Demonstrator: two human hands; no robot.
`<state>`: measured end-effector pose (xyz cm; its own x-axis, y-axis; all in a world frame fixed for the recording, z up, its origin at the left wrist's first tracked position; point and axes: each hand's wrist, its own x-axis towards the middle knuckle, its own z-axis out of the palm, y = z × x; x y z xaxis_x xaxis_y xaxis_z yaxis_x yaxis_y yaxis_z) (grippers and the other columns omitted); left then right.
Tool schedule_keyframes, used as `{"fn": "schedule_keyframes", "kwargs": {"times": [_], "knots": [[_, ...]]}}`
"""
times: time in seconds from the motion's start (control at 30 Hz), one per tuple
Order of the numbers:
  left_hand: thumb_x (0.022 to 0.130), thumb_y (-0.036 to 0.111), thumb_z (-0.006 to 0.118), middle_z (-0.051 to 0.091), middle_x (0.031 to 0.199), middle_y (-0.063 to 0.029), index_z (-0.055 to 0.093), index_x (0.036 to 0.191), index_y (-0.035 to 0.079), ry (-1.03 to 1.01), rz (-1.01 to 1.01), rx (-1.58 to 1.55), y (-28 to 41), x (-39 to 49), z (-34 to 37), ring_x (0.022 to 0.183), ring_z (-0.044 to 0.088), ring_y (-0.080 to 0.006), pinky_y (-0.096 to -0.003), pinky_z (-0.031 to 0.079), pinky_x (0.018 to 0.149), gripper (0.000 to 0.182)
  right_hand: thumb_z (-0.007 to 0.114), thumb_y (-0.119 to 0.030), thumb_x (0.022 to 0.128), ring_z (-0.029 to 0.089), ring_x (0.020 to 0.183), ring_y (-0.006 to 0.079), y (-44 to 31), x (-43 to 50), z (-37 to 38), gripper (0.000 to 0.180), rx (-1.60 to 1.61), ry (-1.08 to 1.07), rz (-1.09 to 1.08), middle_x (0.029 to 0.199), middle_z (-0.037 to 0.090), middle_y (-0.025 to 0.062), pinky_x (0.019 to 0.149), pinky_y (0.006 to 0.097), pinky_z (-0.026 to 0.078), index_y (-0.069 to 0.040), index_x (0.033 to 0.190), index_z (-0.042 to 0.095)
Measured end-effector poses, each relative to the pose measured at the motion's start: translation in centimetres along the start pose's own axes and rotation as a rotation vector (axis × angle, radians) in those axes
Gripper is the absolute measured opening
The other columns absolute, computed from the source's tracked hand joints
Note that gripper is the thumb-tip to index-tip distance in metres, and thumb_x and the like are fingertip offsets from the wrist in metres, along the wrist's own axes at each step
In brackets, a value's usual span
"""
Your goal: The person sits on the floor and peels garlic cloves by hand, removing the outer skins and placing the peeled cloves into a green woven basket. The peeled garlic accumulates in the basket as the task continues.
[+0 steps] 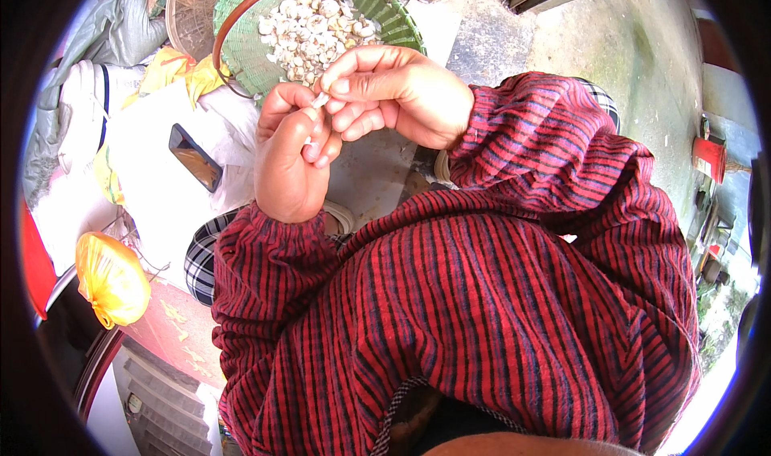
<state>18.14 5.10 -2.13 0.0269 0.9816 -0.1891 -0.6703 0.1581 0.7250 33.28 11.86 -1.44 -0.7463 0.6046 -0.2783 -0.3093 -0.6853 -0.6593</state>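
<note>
My left hand (293, 155) and my right hand (397, 95) meet fingertip to fingertip near the top middle of the view. Between them is a small whitish piece (320, 100), pinched by the thumb and fingers of each hand; its exact kind is too small to tell. Just beyond the hands stands a green woven basket (244, 46) with a brown curved handle. Many small, pale, rounded pieces (313, 25) lie heaped inside it, partly hidden behind my right fingers.
A dark smartphone (196, 158) lies on white sacks (144, 149) at the left. Near them are a tied yellow plastic bag (113, 278) and a grey cloth or sheet (126, 22). A round brown woven tray (190, 16) stands beside the basket. A red container (711, 160) is far right.
</note>
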Motion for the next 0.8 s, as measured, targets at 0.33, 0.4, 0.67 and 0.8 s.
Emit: {"fn": "schedule_keyframes", "kwargs": {"times": [0.33,0.4,0.67,0.8], "knots": [[0.082,0.006,0.043,0.039,0.06,0.0016,0.046,0.084,0.008,-0.051,0.007,0.015,0.2,0.0,0.0,0.048,0.033,-0.0056,-0.0206,0.03,0.046,0.004,0.058,-0.012,0.083,0.061,0.074,0.0147,-0.3,0.2,-0.4,0.01,0.046,-0.045,0.029,0.086,0.062,0.0064,0.061,0.0283,0.052,-0.005,0.089,0.058],[0.081,0.006,0.043,0.038,0.06,0.0015,0.045,0.085,0.007,-0.065,0.023,0.021,0.3,0.0,0.0,0.048,0.033,-0.006,-0.0208,0.03,0.046,0.004,0.058,-0.012,0.083,0.061,0.071,0.0145,-0.3,0.3,-0.5,0.009,0.05,-0.039,0.005,0.086,0.062,0.0062,0.059,0.0275,0.052,-0.005,0.089,0.058],[0.086,0.01,0.048,0.044,0.064,0.0009,0.049,0.079,0.006,0.121,0.126,0.192,0.8,-0.1,0.3,0.048,0.034,-0.0042,-0.0188,0.029,0.042,0.008,0.064,-0.012,0.08,0.061,0.063,0.0119,-0.6,0.1,-0.1,0.012,-0.201,0.09,-0.11,0.081,0.062,0.0042,0.054,0.0233,0.051,-0.004,0.089,0.059],[0.086,0.007,0.055,0.048,0.067,0.0032,0.053,0.089,0.004,0.18,0.261,0.352,0.6,-0.2,1.3,0.048,0.033,-0.0006,-0.0159,0.026,0.041,0.005,0.065,-0.011,0.079,0.06,0.061,0.0092,-0.6,0.0,0.4,0.012,-0.396,0.084,-0.147,0.076,0.062,0.0026,0.051,0.0214,0.049,-0.004,0.088,0.06]]}}
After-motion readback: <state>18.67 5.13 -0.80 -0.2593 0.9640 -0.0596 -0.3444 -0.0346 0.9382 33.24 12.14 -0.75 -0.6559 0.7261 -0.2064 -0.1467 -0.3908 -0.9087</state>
